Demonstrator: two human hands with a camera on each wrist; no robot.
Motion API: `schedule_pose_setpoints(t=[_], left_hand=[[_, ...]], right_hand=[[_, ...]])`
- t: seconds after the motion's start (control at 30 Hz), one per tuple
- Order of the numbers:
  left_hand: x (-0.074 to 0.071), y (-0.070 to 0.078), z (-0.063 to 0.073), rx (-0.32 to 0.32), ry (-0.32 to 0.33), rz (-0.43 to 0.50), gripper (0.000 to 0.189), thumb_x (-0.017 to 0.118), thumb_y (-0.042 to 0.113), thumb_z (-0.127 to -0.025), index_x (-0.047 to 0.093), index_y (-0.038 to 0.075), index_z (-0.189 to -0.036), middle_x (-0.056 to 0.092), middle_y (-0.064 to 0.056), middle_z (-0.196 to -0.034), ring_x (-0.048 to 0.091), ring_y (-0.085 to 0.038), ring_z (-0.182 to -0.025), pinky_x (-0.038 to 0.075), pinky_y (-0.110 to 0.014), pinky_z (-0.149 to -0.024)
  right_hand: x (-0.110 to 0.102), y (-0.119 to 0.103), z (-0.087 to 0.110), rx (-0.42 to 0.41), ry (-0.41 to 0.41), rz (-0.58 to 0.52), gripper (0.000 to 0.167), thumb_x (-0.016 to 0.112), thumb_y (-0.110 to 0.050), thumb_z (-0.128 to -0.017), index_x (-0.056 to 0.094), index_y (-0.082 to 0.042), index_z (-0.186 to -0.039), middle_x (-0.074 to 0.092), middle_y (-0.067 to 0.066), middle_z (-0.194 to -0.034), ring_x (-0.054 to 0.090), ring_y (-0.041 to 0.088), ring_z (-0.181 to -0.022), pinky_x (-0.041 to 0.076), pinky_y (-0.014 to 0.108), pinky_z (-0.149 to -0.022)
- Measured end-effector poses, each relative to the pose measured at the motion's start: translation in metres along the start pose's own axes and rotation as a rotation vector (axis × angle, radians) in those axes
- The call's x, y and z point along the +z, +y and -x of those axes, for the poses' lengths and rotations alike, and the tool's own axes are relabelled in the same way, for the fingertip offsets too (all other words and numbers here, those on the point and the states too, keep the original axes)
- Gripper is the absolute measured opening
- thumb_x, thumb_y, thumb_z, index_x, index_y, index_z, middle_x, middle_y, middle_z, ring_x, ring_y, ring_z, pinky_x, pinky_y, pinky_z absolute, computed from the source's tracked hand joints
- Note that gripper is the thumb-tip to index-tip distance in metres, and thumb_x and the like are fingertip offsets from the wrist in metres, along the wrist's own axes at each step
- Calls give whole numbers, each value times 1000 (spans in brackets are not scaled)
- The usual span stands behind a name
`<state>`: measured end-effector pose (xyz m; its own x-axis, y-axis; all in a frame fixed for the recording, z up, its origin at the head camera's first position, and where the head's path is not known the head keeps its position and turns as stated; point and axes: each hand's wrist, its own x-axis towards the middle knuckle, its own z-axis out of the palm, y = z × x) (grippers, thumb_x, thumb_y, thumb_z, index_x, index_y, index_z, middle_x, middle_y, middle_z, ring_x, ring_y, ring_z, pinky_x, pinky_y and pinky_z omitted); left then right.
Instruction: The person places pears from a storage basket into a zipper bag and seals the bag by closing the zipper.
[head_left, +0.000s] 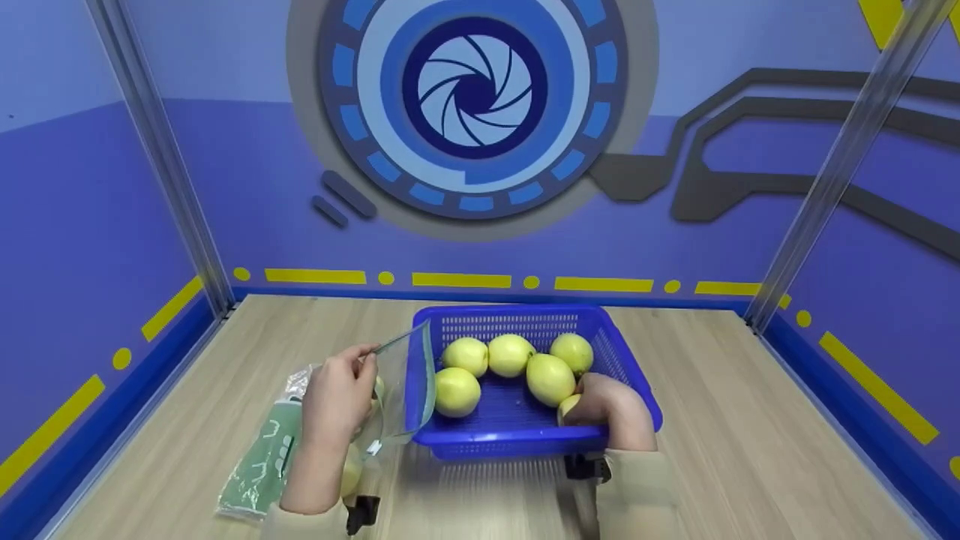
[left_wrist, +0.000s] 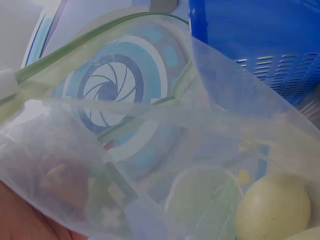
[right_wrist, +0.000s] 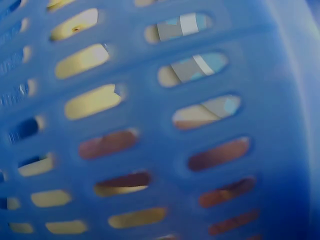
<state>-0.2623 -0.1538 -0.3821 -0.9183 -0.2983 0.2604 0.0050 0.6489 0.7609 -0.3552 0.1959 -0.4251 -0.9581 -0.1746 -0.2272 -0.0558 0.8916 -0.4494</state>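
Head view: both my hands are at work over a wooden table (head_left: 750, 450), a blue basket (head_left: 510, 437) set toward its far edge.
Left hand (head_left: 337, 394): I pinch the rim of a clear zip bag (head_left: 396, 390), its mouth open beside the basket's left edge.
Right hand (head_left: 611, 405): inside the basket's near right corner, I curl round a pale yellow fruit (head_left: 568, 409); with the fingertips hidden, I cannot tell how firmly.
Bagged fruit (left_wrist: 272, 210): at least one shows through the plastic in the left wrist view, so filling looks begun; the full count is hidden.
Basket fruit (head_left: 511, 355): six in sight, mine included, apparently the share left.
White slider (head_left: 373, 448): on the bag's unsealed zip; closing, I judge, is not yet done.
Green packet (head_left: 262, 457): flat, toward the table's near left corner.
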Motion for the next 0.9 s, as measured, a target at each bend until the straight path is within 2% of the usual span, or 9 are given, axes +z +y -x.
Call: schedule_pose_setpoints(t=[0.2, 0.43, 0.63, 0.9], left_hand=[[-1, 0, 0, -10, -4, 5, 31, 55, 17, -103, 72, 6, -126, 57, 0, -64, 49, -11, -48, 38, -28, -47], [0, 0, -1, -9, 1, 4, 30, 56, 17, -103, 72, 5, -126, 57, 0, -63, 49, -11, -48, 37, -28, -47], [-1, 1, 0, -16, -6, 6, 31, 56, 18, -103, 71, 5, -127, 56, 0, -64, 49, -11, -48, 37, -28, -47], [-1, 0, 0, -1, -1, 0, 31, 55, 18, -103, 72, 6, -126, 52, 2, -61, 47, -10, -46, 36, -29, -47]], right_hand=[[1, 0, 0, 31, -9, -42, 33, 80, -14, -66, 47, -17, -67, 46, -3, -67, 42, 14, -63, 34, 28, -56], [-1, -1, 2, 22, 14, -66, 28, 80, -16, -68, 54, -12, -76, 50, 0, -75, 47, 17, -69, 37, 30, -61], [-4, -4, 3, 30, 18, -95, 32, 86, -19, -70, 58, -10, -82, 52, 2, -78, 49, 19, -73, 38, 31, -64], [-8, -5, 8, -49, 71, -47, 43, 90, -20, -67, 65, -4, -97, 63, 4, -90, 55, 20, -81, 47, 35, -76]])
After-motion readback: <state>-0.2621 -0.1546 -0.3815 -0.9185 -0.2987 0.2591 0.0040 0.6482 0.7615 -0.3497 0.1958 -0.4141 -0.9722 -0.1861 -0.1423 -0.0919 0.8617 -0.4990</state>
